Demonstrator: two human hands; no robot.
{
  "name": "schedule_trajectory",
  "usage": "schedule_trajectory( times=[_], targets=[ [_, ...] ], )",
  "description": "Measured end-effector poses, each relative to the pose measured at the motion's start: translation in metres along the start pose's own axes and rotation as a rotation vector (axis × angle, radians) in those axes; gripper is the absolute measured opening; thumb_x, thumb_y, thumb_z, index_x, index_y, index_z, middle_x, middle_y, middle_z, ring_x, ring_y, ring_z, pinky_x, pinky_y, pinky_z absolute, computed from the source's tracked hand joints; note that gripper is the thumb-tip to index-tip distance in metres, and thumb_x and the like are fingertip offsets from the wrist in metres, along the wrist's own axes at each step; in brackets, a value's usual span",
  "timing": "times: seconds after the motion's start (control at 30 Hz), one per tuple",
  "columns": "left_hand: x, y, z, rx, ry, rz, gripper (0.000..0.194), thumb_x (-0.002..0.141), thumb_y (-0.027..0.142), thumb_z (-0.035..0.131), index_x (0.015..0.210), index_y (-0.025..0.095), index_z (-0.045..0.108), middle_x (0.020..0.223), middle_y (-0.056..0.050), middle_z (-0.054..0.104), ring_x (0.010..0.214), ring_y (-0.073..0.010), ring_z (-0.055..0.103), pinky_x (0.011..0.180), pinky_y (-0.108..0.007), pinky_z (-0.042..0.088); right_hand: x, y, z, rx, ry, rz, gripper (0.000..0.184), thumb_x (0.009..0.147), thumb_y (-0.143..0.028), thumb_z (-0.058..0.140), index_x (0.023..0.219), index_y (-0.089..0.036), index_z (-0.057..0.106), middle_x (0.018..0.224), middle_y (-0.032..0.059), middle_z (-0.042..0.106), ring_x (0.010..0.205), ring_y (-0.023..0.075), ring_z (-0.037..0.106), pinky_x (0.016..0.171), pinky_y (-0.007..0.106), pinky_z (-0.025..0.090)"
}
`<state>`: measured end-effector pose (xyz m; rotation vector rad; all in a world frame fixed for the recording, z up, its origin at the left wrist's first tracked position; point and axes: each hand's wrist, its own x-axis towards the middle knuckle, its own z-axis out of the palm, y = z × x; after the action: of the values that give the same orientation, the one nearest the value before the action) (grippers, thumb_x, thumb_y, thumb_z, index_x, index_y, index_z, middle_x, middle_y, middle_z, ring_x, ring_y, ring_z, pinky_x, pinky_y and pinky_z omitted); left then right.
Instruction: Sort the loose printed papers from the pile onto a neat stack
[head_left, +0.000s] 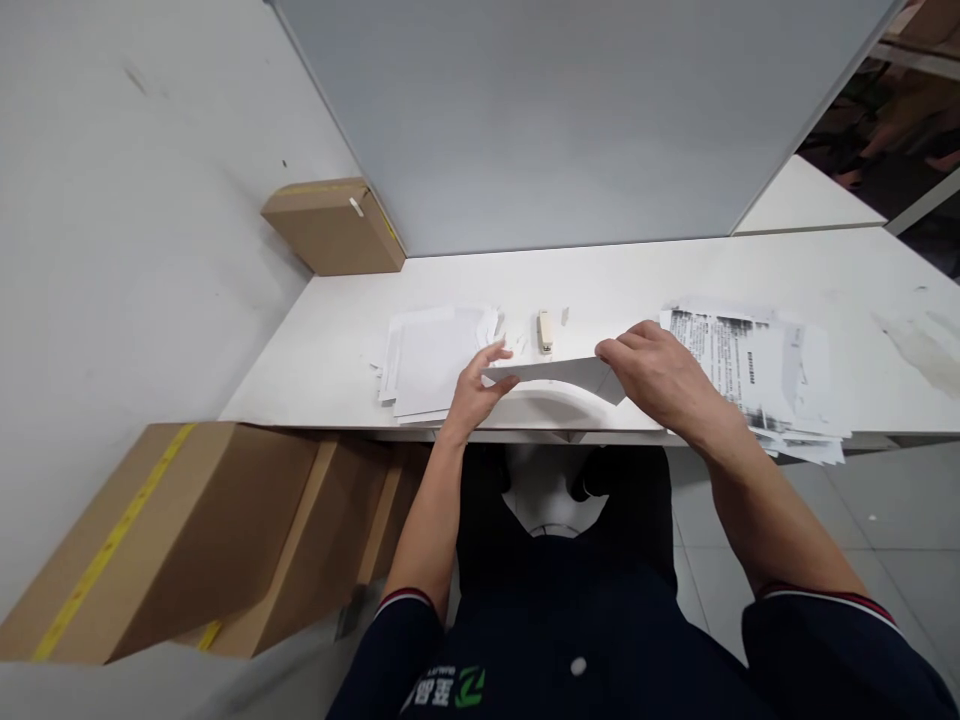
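Near the front edge of the desk, a white sheet of paper (pixel 562 371) is held up between my two hands, its upper edge facing me and its lower part curving. My right hand (pixel 660 380) pinches the right end between thumb and fingers. At the left end, my left hand (pixel 480 390) curls loosely round the paper's edge, thumb on the near side. Just beyond the sheet lies a small cream stapler (pixel 545 332). To the left sits a pile of blank-looking papers (pixel 431 360); printed papers (pixel 739 370) with dark smudges lie spread beside my right hand.
The white desk (pixel 600 270) meets a grey panel (pixel 540 120) at its back. A cardboard box (pixel 337 225) stands in the back left corner. Larger cardboard boxes (pixel 202 530) with yellow tape are stacked below, left of my legs. Some printed papers overhang the front edge.
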<state>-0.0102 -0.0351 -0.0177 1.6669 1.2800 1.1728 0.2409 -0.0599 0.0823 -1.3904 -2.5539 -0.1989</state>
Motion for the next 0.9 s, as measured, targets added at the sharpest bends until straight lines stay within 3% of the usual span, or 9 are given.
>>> schedule_trajectory(
  times=[0.07, 0.17, 0.47, 0.63, 0.77, 0.9],
  targets=[
    [0.002, -0.006, 0.006, -0.102, -0.005, -0.053, 0.039, 0.070, 0.043, 0.064, 0.099, 0.017, 0.063, 0.096, -0.007, 0.066, 0.094, -0.0221, 0.059, 0.084, -0.036, 0.046, 0.003, 0.004, 0.003, -0.021, -0.032, -0.013, 0.026, 0.083, -0.008, 0.034, 0.085, -0.015, 0.059, 0.068, 0.0101, 0.057, 0.076, 0.0217, 0.044, 0.061, 0.031, 0.027],
    [0.002, -0.016, 0.017, -0.195, 0.003, -0.130, 0.031, 0.067, 0.041, 0.066, 0.085, 0.015, 0.066, 0.084, -0.006, 0.068, 0.082, -0.0204, 0.061, 0.076, -0.034, 0.049, 0.005, 0.012, 0.013, -0.029, -0.072, -0.003, 0.025, 0.085, -0.012, 0.034, 0.088, -0.015, 0.059, 0.071, 0.0111, 0.060, 0.076, 0.0226, 0.045, 0.061, 0.032, 0.028],
    [0.005, -0.036, 0.031, -0.311, -0.117, -0.116, 0.032, 0.072, 0.038, 0.062, 0.096, 0.017, 0.062, 0.101, -0.007, 0.066, 0.095, -0.0191, 0.060, 0.084, -0.033, 0.046, 0.008, 0.016, 0.027, -0.039, -0.173, 0.066, 0.023, 0.089, -0.027, 0.036, 0.094, -0.015, 0.055, 0.077, 0.0105, 0.062, 0.076, 0.0227, 0.050, 0.058, 0.030, 0.029],
    [0.006, -0.029, 0.030, -0.266, -0.096, -0.118, 0.029, 0.074, 0.038, 0.060, 0.092, 0.016, 0.063, 0.094, -0.006, 0.067, 0.090, -0.0189, 0.061, 0.082, -0.034, 0.046, 0.011, 0.015, 0.025, -0.080, -0.210, 0.045, 0.021, 0.088, -0.027, 0.040, 0.086, -0.016, 0.057, 0.076, 0.0079, 0.064, 0.075, 0.0213, 0.051, 0.061, 0.031, 0.029],
    [0.006, -0.026, 0.030, -0.196, -0.045, -0.096, 0.026, 0.075, 0.036, 0.058, 0.092, 0.017, 0.063, 0.093, -0.006, 0.067, 0.090, -0.0199, 0.060, 0.081, -0.034, 0.046, 0.012, 0.015, 0.022, -0.061, -0.158, 0.039, 0.023, 0.089, -0.027, 0.039, 0.083, -0.017, 0.059, 0.072, 0.0085, 0.064, 0.073, 0.0210, 0.051, 0.062, 0.032, 0.030],
    [0.005, -0.026, 0.030, -0.060, -0.101, -0.154, 0.020, 0.075, 0.032, 0.057, 0.088, 0.019, 0.065, 0.091, -0.004, 0.067, 0.089, -0.0209, 0.061, 0.078, -0.033, 0.046, 0.013, 0.017, 0.029, -0.049, -0.196, 0.056, 0.020, 0.087, -0.026, 0.041, 0.083, -0.017, 0.058, 0.073, 0.0089, 0.064, 0.071, 0.0207, 0.052, 0.059, 0.030, 0.028]
  ],
)
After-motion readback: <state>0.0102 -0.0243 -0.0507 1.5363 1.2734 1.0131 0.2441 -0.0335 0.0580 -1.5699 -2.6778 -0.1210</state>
